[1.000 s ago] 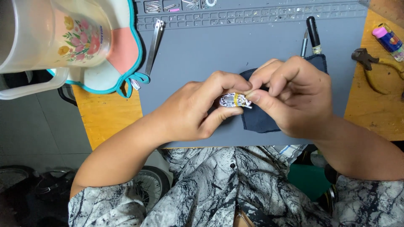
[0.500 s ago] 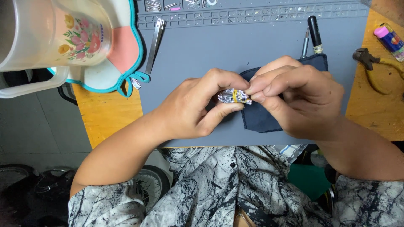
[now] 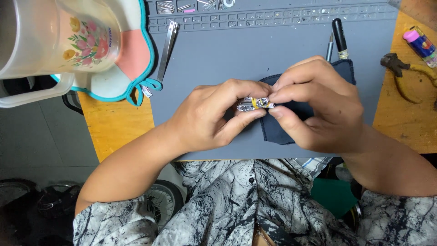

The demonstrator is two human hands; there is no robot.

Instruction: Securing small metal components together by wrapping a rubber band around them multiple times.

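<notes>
Both hands pinch a small silvery object with yellow and blue marks above a grey work mat. My left hand grips its left end between thumb and fingers. My right hand holds its right end with thumb and forefinger. Under my right hand lies a dark blue cloth, mostly hidden by the hand.
A pale plastic jug with a flower print stands at the top left over a pink and teal pad. Metal tweezers, a black-handled tool, pliers and a small colourful lighter lie around the orange table.
Both hands with the small object have shifted slightly up the mat. The fingers have adjusted their pinch on it.
</notes>
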